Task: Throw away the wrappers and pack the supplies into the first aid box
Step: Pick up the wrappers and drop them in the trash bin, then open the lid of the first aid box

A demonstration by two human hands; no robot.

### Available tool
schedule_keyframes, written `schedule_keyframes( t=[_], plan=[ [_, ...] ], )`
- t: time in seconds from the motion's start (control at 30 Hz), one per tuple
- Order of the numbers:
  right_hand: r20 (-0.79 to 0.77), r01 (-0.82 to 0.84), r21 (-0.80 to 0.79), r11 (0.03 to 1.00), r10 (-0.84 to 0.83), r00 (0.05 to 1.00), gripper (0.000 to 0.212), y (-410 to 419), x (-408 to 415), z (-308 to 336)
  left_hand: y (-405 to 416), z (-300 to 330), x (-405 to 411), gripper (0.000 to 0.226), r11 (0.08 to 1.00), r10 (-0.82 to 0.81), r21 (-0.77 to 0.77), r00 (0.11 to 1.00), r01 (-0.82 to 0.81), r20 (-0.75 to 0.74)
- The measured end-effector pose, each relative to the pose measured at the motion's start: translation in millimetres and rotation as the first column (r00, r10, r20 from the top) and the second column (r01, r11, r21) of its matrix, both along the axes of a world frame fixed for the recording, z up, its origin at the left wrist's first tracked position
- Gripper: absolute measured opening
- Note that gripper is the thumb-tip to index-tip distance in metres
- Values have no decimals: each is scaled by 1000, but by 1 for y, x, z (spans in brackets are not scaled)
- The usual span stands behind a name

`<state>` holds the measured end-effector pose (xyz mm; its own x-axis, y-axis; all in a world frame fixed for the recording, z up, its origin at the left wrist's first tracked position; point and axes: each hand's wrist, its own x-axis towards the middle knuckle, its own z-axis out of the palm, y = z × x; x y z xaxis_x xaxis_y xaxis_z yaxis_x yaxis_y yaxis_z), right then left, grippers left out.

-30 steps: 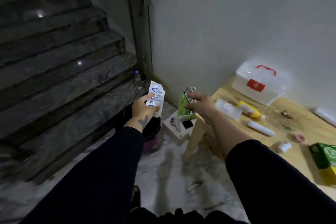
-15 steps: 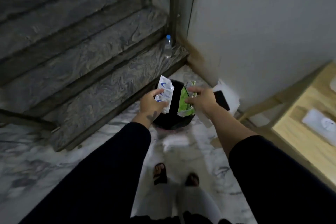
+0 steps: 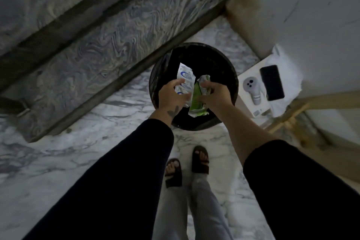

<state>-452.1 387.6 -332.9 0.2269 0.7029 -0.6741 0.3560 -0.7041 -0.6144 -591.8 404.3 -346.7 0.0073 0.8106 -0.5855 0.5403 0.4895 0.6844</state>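
A round black trash bin point(image 3: 230, 76) stands on the marble floor point(image 3: 64, 161) below both hands, placed to catch a drop. The left hand point(image 3: 170, 94) pinches a white-and-blue wrapper point(image 3: 185, 78); the right hand point(image 3: 213, 93) grips a green wrapper point(image 3: 197, 103). Both wrappers hang over the opening, unreleased.

Both hands are over the round black bin point(image 3: 194, 56), which stands on the floor before the marble step point(image 3: 109, 31). The left hand point(image 3: 171, 94) holds the white-and-blue wrapper point(image 3: 185, 78) (just left of the crumpled green wrapper point(image 3: 197, 99)), held by the right hand point(image 3: 213, 93). Right of the bin, a black phone point(image 3: 271, 83) lies on a white box point(image 3: 251, 91).
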Motion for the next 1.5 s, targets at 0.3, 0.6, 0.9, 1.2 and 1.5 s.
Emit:
schedule_keyframes(
  t=[0.3, 0.6, 0.9, 1.2, 1.5],
  plan=[
    [11, -149, -90, 985, 151, 988, 55, -2, 9, -23, 5, -21, -7, 71, 987, -139, -95, 989, 134, -53],
    [185, -359, -50, 932, 362, 914, 53, -6, 31, 108, 15, 108, 12, 49, 868, -485, 17, 856, 495, -180],
    [419, -290, 28, 957, 252, 872, 50, -69, 82, 280, 0, 287, 65, 48, 532, -733, 92, 512, 842, -448],
    [562, -14, 175, 984, -89, 822, 52, -166, 153, 376, -60, 379, 169, 47, 216, -786, 247, 318, 945, -530],
    [626, 245, 271, 931, -364, 689, 58, -272, 262, 411, -116, 414, 305, 45, -96, -795, 334, 129, 938, -593]
  ],
)
